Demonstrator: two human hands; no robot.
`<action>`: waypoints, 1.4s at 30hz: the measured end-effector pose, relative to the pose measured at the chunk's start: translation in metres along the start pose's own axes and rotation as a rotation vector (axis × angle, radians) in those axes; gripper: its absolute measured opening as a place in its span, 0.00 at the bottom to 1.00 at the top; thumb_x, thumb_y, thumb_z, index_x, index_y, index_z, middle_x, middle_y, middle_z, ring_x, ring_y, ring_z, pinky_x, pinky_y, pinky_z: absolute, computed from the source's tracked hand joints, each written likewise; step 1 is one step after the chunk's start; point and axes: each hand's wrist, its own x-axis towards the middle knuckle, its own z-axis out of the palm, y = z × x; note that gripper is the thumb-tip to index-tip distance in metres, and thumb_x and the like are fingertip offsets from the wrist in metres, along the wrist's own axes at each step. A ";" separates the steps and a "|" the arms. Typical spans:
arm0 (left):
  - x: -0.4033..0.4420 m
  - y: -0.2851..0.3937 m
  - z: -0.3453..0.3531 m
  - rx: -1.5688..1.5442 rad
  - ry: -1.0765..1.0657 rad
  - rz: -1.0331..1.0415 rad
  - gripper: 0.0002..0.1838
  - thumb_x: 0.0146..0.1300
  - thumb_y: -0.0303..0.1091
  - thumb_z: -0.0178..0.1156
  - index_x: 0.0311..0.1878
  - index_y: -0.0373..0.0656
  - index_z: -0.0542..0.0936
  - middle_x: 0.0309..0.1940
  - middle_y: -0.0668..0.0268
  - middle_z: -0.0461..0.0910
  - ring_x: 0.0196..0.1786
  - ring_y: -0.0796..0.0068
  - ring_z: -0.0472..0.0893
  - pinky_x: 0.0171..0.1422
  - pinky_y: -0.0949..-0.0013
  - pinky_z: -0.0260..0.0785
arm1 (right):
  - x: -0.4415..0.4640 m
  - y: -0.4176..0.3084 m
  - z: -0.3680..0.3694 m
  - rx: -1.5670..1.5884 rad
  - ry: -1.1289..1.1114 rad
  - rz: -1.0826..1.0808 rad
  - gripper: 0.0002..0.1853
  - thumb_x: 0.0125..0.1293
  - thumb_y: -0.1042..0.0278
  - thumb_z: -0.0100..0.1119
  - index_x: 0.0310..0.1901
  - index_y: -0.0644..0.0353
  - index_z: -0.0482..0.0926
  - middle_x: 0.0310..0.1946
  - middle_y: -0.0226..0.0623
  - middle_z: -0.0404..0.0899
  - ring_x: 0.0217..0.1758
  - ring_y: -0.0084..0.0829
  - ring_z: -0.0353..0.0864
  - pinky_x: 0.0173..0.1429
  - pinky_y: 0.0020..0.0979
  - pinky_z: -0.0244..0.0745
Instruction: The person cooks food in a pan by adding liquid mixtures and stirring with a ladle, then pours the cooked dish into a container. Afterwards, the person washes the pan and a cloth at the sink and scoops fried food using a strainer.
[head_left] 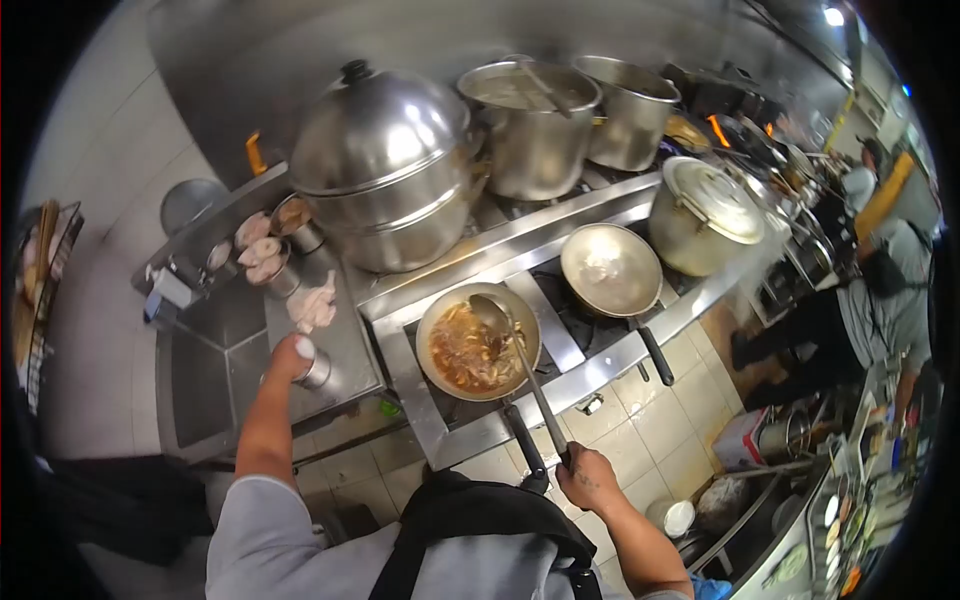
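Observation:
My right hand (585, 478) grips the long handle of a metal ladle (535, 385). The ladle's bowl rests in a pan (427, 372) of brown, saucy food with pale pieces and slices, set on the stove. The pan's black handle (524, 440) points toward me, beside the ladle handle. On the steel counter at left, my left hand (290, 357) is at a small metal container (317, 370); something white shows at its fingertips. Its fingers are mostly hidden, so their grip is unclear. A crumpled pale cloth (314, 303) lies just beyond that hand.
A second pan (612, 268) sits on the right burner, its handle over the stove edge. Behind stand a domed steamer (385, 170), tall stockpots (535, 140) and a lidded pot (700, 220). A sink (205, 385) is at left. A person (870, 310) stands at right.

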 end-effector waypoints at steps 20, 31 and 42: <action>-0.005 -0.011 -0.029 -0.199 0.012 -0.069 0.27 0.38 0.35 0.70 0.48 0.43 0.81 0.40 0.51 0.81 0.46 0.53 0.80 0.53 0.61 0.71 | 0.007 -0.013 0.005 0.913 -0.183 0.206 0.11 0.56 0.81 0.54 0.41 0.75 0.72 0.16 0.37 0.72 0.10 0.25 0.69 0.13 0.26 0.65; -0.006 0.011 -0.045 0.022 -0.224 -0.014 0.41 0.27 0.39 0.74 0.55 0.47 0.75 0.52 0.53 0.75 0.56 0.55 0.75 0.60 0.62 0.69 | 0.010 0.010 0.024 -0.118 0.178 -0.300 0.04 0.57 0.77 0.55 0.29 0.68 0.71 0.14 0.35 0.72 0.11 0.26 0.71 0.14 0.29 0.66; -0.007 -0.002 -0.018 -0.071 -0.066 0.024 0.34 0.35 0.34 0.70 0.53 0.46 0.76 0.51 0.56 0.77 0.56 0.57 0.76 0.60 0.61 0.68 | 0.024 -0.005 0.020 1.066 -0.253 0.280 0.11 0.56 0.78 0.53 0.40 0.72 0.75 0.14 0.36 0.72 0.07 0.26 0.67 0.10 0.25 0.62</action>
